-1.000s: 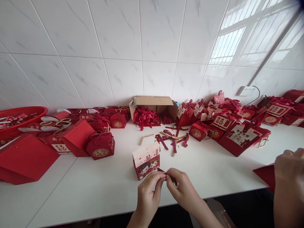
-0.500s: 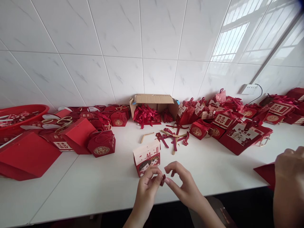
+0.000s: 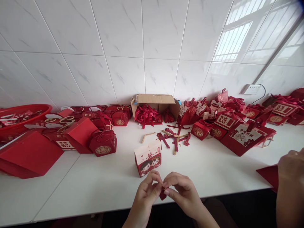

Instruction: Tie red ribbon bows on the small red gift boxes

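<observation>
Left hand [image 3: 146, 193] and right hand [image 3: 184, 193] pinched on small red piece [image 3: 162, 195], white tabletop [image 3: 95, 183], marbled tile wall [image 3: 123, 31]

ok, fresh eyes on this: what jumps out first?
Probably the cartoon box, mid-picture on the white table. Nearer the camera, the left hand and right hand pinch a small dark-red piece between them. Farther back, red boxes crowd both sides of a cardboard carton of ribbons.

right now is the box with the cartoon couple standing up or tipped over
Standing upright: the cartoon-couple box rests on the white table, its printed couple right way up below the pale top section.
</observation>
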Tool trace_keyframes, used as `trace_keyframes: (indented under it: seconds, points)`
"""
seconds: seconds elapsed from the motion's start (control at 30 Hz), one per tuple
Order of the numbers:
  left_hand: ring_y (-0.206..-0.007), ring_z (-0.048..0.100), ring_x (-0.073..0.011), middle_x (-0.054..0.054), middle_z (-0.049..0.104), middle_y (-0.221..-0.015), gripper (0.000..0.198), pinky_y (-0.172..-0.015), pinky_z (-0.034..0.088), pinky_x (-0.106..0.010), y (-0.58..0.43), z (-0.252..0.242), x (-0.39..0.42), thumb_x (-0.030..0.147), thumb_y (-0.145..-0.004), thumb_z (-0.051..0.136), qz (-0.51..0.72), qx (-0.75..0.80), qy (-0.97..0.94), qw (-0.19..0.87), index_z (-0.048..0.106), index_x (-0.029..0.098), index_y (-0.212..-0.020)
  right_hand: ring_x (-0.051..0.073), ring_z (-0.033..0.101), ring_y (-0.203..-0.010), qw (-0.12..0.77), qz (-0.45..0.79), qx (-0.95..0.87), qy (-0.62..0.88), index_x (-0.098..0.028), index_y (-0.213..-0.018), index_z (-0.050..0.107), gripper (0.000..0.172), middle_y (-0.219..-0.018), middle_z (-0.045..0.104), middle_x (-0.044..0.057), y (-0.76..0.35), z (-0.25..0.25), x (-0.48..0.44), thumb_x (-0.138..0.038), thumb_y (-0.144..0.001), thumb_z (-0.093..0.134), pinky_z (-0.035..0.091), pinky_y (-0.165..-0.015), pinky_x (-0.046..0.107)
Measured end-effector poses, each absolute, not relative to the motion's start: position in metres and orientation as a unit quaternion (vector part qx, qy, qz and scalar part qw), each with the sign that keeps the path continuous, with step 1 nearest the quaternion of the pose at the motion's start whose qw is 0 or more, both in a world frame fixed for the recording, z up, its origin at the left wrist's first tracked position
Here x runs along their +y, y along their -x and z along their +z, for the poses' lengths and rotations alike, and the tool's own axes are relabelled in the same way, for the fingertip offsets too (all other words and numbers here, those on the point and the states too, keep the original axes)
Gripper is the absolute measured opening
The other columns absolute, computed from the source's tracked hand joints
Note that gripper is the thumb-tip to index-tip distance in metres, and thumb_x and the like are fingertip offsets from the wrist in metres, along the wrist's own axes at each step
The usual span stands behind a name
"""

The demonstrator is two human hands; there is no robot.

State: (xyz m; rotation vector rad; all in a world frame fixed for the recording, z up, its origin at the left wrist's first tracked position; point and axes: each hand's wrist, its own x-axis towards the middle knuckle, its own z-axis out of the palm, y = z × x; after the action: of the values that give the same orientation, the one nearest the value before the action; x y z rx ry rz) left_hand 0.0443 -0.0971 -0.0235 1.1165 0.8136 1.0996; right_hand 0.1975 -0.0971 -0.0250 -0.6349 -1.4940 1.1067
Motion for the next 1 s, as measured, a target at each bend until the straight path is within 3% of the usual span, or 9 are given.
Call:
trace_keyframes:
  seconds: [0.1, 0.2, 0.27, 0.37, 0.53, 0.63, 0.77, 0.83, 1.0]
  points:
    - [-0.097, 0.050, -0.0179, -0.003, 0.048, -0.098, 0.006, -0.085, 0.042, -0.028, -0.035, -0.028, -0.092, 0.027, -0.083, 0.061, 0.550, 0.408, -0.582, 0.439, 0.058, 0.023, -0.086, 0.014, 0.061, -0.072, 0.570, 0.487, -0.600, 0.278, -0.026, -0.086, 0.072, 0.016, -0.082, 0.065, 0.003, -0.195, -0.029, -0.098, -0.011, -0.080, 0.067, 0.050, -0.064, 0.028]
    - [-0.106, 0.048, -0.0205, -0.004, 0.049, -0.107, 0.023, -0.092, 0.039, -0.032, -0.017, -0.027, -0.075, 0.023, -0.080, 0.065, 0.638, 0.458, -0.586, 0.199, 0.055, 0.025, -0.101, 0.014, 0.060, -0.070, 0.581, 0.519, -0.564, 0.274, -0.026, -0.083, 0.072, 0.014, -0.080, 0.063, 0.003, -0.194, -0.032, -0.098, -0.013, -0.079, 0.068, 0.050, -0.062, 0.028]
    - [-0.111, 0.047, -0.0230, -0.007, 0.050, -0.113, 0.039, -0.093, 0.039, -0.036, -0.004, -0.021, -0.057, 0.026, -0.077, 0.067, 0.635, 0.491, -0.582, 0.128, 0.051, 0.025, -0.112, 0.013, 0.058, -0.068, 0.593, 0.532, -0.539, 0.275, -0.026, -0.082, 0.072, 0.013, -0.079, 0.062, 0.003, -0.195, -0.034, -0.096, -0.014, -0.079, 0.068, 0.049, -0.060, 0.027]
    - [-0.115, 0.050, -0.0248, -0.009, 0.052, -0.122, 0.060, -0.096, 0.041, -0.039, 0.006, -0.010, -0.032, 0.031, -0.075, 0.070, 0.554, 0.505, -0.633, 0.193, 0.042, 0.026, -0.127, 0.013, 0.058, -0.067, 0.606, 0.538, -0.513, 0.282, -0.027, -0.081, 0.072, 0.012, -0.078, 0.062, 0.002, -0.195, -0.037, -0.093, -0.017, -0.079, 0.069, 0.049, -0.059, 0.028]
    - [-0.088, 0.067, -0.0213, -0.005, 0.068, -0.095, 0.071, -0.080, 0.052, -0.034, -0.001, -0.010, -0.013, 0.035, -0.080, 0.064, 0.508, 0.489, -0.609, 0.363, 0.029, 0.025, -0.140, 0.016, 0.060, -0.072, 0.603, 0.487, -0.541, 0.326, -0.030, -0.080, 0.074, 0.010, -0.076, 0.063, 0.002, -0.197, -0.038, -0.083, -0.021, -0.077, 0.072, 0.049, -0.069, 0.033]
    - [-0.091, 0.067, -0.0219, -0.006, 0.069, -0.099, 0.048, -0.080, 0.053, -0.032, -0.008, -0.019, -0.016, 0.036, -0.080, 0.064, 0.521, 0.472, -0.608, 0.369, 0.051, 0.022, -0.124, 0.023, 0.060, -0.094, 0.599, 0.402, -0.570, 0.393, -0.029, -0.076, 0.075, 0.002, -0.100, 0.062, 0.006, -0.200, -0.035, -0.073, -0.028, -0.074, 0.074, 0.048, -0.080, 0.038]
    - [-0.085, 0.066, -0.0212, -0.006, 0.069, -0.087, 0.018, -0.079, 0.052, -0.031, -0.015, -0.027, -0.027, 0.035, -0.081, 0.062, 0.491, 0.448, -0.655, 0.360, 0.067, 0.018, -0.086, 0.032, 0.034, -0.133, 0.565, 0.334, -0.613, 0.440, -0.028, -0.074, 0.075, 0.006, -0.143, 0.040, 0.005, -0.200, -0.032, -0.061, -0.034, -0.073, 0.075, 0.029, -0.106, 0.051]
    - [-0.091, 0.065, -0.0223, -0.007, 0.069, -0.088, 0.016, -0.084, 0.051, -0.034, -0.020, -0.028, -0.033, 0.033, -0.082, 0.062, 0.501, 0.431, -0.660, 0.357, 0.066, 0.018, -0.083, 0.032, 0.028, -0.137, 0.555, 0.337, -0.625, 0.432, -0.029, -0.077, 0.076, 0.006, -0.148, 0.034, 0.003, -0.198, -0.032, -0.057, -0.034, -0.075, 0.074, 0.024, -0.109, 0.053]
    - [-0.117, 0.056, -0.0272, -0.011, 0.069, -0.106, 0.016, -0.098, 0.044, -0.041, -0.030, -0.030, -0.041, 0.032, -0.085, 0.059, 0.510, 0.405, -0.621, 0.436, 0.063, 0.017, -0.080, 0.032, 0.030, -0.136, 0.558, 0.346, -0.622, 0.426, -0.029, -0.080, 0.077, 0.006, -0.146, 0.037, 0.005, -0.190, -0.036, -0.056, -0.030, -0.077, 0.071, 0.031, -0.105, 0.053]
